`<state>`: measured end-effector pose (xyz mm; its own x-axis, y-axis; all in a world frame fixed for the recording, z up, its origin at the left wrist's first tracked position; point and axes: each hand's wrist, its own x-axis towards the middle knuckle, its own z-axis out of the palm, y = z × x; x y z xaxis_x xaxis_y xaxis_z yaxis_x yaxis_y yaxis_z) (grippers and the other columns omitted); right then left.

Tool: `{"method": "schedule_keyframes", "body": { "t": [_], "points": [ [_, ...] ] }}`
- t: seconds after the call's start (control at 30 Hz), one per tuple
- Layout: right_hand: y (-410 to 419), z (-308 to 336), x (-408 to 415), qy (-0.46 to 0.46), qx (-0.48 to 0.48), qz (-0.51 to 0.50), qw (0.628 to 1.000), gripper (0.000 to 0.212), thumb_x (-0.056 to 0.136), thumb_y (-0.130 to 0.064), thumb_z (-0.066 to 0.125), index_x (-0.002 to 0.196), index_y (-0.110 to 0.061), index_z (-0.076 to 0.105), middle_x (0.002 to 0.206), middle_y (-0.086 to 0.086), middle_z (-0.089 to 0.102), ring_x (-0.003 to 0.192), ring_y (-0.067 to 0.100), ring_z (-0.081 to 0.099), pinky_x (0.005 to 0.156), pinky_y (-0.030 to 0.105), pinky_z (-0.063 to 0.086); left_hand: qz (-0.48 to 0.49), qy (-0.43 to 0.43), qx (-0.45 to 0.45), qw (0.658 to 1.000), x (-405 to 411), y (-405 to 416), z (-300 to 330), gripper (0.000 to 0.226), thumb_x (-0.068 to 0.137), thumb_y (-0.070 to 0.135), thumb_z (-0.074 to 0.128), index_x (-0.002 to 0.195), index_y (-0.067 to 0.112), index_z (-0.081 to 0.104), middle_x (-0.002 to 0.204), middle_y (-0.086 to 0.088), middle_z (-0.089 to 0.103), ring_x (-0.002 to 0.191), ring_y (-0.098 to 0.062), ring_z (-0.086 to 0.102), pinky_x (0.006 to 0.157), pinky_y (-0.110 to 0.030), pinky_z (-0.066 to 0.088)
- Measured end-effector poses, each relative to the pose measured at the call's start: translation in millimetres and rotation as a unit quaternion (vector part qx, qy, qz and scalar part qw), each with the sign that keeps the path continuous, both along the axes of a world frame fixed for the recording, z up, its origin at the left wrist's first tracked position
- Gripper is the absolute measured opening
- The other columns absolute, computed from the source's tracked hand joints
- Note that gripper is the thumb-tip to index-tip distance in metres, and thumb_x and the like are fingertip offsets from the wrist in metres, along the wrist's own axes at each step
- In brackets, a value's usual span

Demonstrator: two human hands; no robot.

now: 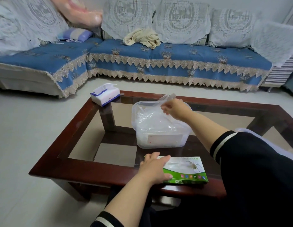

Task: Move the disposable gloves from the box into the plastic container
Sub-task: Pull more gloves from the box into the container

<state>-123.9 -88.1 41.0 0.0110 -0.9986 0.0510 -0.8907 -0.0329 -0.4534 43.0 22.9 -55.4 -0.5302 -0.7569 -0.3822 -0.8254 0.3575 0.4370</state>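
Over the container (160, 138) on the desk (87, 171), the right hand (174, 108) pinches a glove (152, 115) above those already inside, while the left hand (153, 167) rests flat-fingered on the box (186, 171), where more seem left

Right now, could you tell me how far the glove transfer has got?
Partly done: clear gloves already lie in the plastic container. In hand: the right hand holds another glove over it, while the left hand steadies the box. More gloves show through its opening.
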Motion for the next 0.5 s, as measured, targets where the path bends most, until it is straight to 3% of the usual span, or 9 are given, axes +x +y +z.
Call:
{"method": "schedule_keyframes", "body": {
  "t": [0.13, 0.3, 0.4, 0.5],
  "points": [
    [10.3, 19.7, -21.4, -0.141, -0.067, -0.041, 0.987, 0.024, 0.097, -0.021, 0.053, 0.11, -0.004, 0.065, 0.094, 0.007, 0.069, 0.09, 0.029, 0.066, 0.084, 0.04, 0.056, 0.001, -0.005, -0.002, 1.0, -0.8, 0.5, -0.2, 0.076, 0.085, 0.047, 0.063, 0.149, 0.042, 0.023, 0.159, -0.002, 0.013, 0.144, -0.027, 0.008, 0.115, -0.045, 0.02],
    [26.2, 29.1, -45.3, -0.423, -0.124, -0.124, 0.889, 0.021, 0.095, -0.007, 0.056, 0.113, 0.002, 0.063, 0.087, 0.007, 0.069, 0.079, 0.014, 0.066, 0.083, 0.027, 0.056, 0.002, -0.011, -0.005, 1.0, -2.3, 3.0, 1.2, 0.076, 0.085, 0.048, 0.062, 0.15, 0.041, 0.022, 0.159, -0.003, 0.012, 0.144, -0.028, 0.009, 0.115, -0.047, 0.02],
    [27.2, 24.2, -48.0, -0.446, -0.09, -0.117, 0.883, 0.02, 0.095, -0.006, 0.055, 0.112, 0.0, 0.062, 0.086, 0.005, 0.069, 0.078, 0.012, 0.066, 0.076, 0.022, 0.057, 0.009, -0.013, -0.008, 1.0, -3.7, 6.0, 1.2, 0.076, 0.085, 0.047, 0.062, 0.149, 0.041, 0.022, 0.159, -0.002, 0.013, 0.144, -0.028, 0.01, 0.115, -0.047, 0.021],
    [19.3, 15.2, -44.3, -0.419, -0.051, -0.089, 0.902, 0.023, 0.092, -0.007, 0.059, 0.113, 0.001, 0.062, 0.092, 0.007, 0.069, 0.085, 0.018, 0.067, 0.078, 0.024, 0.057, 0.017, -0.009, -0.012, 1.0, -5.8, 9.0, 2.4, 0.076, 0.085, 0.047, 0.062, 0.149, 0.041, 0.022, 0.158, -0.002, 0.013, 0.143, -0.027, 0.01, 0.115, -0.046, 0.021]
  ]
}}
